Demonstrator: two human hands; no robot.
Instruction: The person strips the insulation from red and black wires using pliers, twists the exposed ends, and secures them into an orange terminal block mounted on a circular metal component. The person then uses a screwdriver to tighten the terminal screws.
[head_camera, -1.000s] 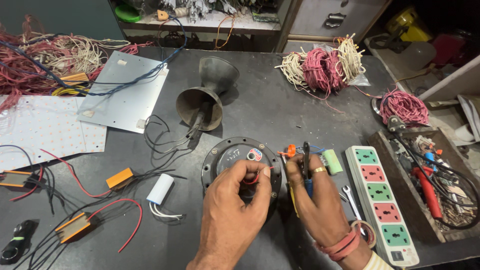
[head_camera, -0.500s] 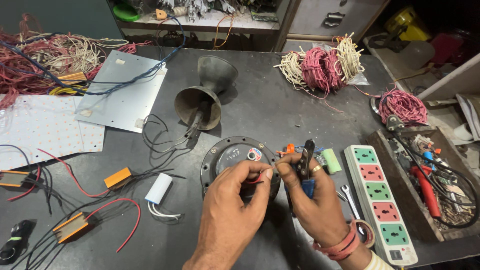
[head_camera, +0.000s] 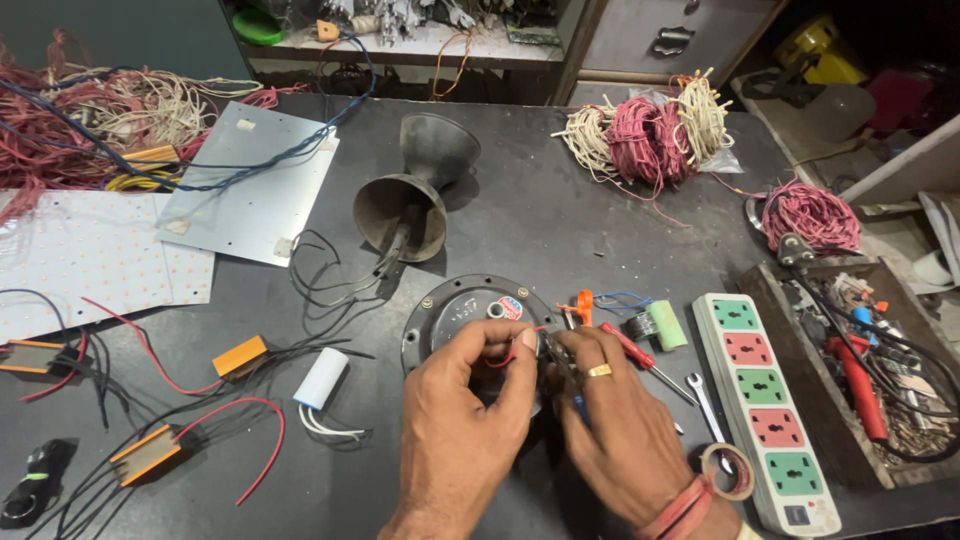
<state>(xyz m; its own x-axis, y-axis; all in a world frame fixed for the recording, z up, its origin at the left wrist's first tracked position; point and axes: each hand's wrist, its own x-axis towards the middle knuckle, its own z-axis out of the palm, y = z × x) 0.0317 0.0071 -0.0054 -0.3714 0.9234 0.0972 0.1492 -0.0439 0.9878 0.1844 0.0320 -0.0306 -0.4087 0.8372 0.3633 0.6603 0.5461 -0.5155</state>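
both hands meet over the round dark metal motor plate (head_camera: 470, 315) near the front of the dark tabletop (head_camera: 560, 230). the left hand (head_camera: 462, 420) pinches a thin red wire (head_camera: 512, 350) between thumb and forefinger; the right hand (head_camera: 620, 430) is closed on a slim blue-handled tool (head_camera: 578, 403), its tip seemingly at the wire's end, though fingers hide the joint. the wire looks not yet fixed. the white cylindrical capacitor (head_camera: 322, 378) and orange rectangular driver boxes (head_camera: 240, 356) lie loose to the left, unconnected.
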